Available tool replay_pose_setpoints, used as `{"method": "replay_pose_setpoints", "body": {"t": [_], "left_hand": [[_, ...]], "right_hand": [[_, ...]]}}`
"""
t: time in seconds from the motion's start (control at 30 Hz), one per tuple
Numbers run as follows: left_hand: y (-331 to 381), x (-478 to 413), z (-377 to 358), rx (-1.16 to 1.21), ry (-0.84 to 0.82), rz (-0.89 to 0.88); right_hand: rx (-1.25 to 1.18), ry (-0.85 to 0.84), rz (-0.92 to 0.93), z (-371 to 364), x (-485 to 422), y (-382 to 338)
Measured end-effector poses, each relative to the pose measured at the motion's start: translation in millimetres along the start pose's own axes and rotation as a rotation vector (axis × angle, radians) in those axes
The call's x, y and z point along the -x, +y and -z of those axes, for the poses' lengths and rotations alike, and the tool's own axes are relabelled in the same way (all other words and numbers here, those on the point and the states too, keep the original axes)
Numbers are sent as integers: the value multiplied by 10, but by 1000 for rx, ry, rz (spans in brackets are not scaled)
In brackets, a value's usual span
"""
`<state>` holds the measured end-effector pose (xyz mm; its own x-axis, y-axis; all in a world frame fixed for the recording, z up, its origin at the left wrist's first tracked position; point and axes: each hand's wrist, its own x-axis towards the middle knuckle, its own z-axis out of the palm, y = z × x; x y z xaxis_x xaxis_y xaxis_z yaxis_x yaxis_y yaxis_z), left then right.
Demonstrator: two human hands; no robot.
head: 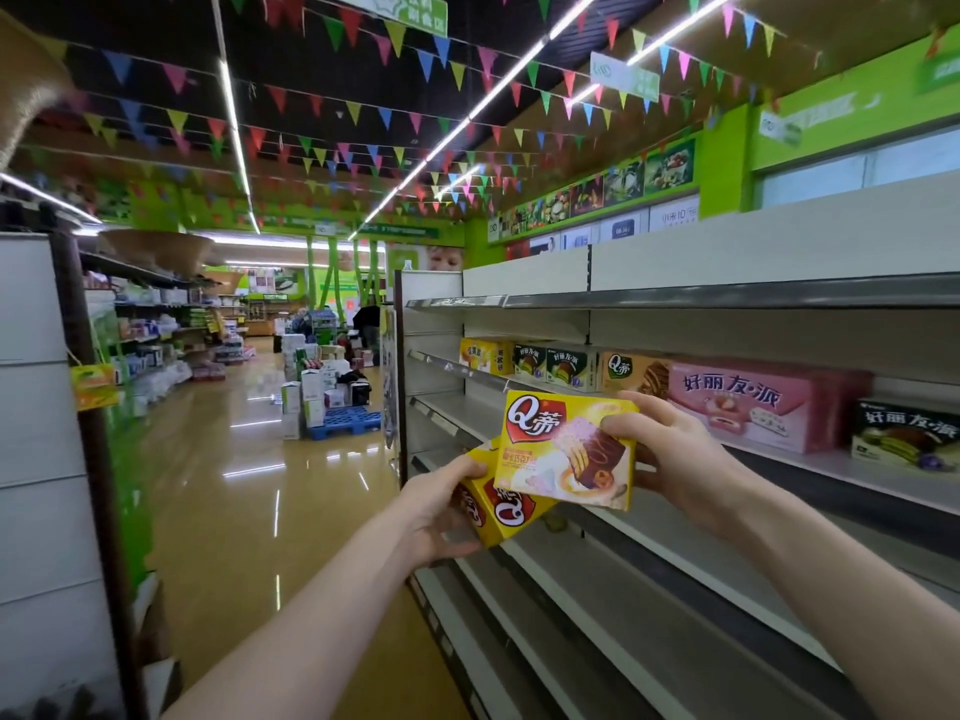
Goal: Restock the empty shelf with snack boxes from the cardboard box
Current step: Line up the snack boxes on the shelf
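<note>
My right hand (670,459) grips a yellow snack box with a cake picture (550,449) by its right end, holding it face-on in front of the shelving. Just below and behind it, my left hand (441,506) holds a second yellow snack box (506,517), tilted, with its left end in my palm. Both boxes hover over the bare grey shelf boards (649,589) on the right. One shelf up stand several boxes: a pink box (763,402), a brown box (634,374), green-and-white boxes (550,366) and a yellow box (483,356). The cardboard box is out of view.
Shelving (727,293) runs along the right, its top boards bare. A white cabinet side (41,433) stands close on the left. The glossy aisle floor (234,485) runs ahead to a blue pallet (345,423) stacked with cartons. A person stands far down the aisle.
</note>
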<state>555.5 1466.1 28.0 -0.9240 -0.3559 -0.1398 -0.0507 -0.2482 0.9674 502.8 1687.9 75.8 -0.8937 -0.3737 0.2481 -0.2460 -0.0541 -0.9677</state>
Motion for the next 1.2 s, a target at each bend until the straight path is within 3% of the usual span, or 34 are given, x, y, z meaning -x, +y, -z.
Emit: {"method": "replay_pose_setpoints", "body": {"t": [0.5, 1.2], "left_hand": [[-100, 45, -1265, -33, -210, -14], [-368, 121, -3467, -106, -650, -52]], "right_hand": [[12, 53, 32, 1195, 398, -255], [75, 482, -3, 2964, 1575, -579]]}}
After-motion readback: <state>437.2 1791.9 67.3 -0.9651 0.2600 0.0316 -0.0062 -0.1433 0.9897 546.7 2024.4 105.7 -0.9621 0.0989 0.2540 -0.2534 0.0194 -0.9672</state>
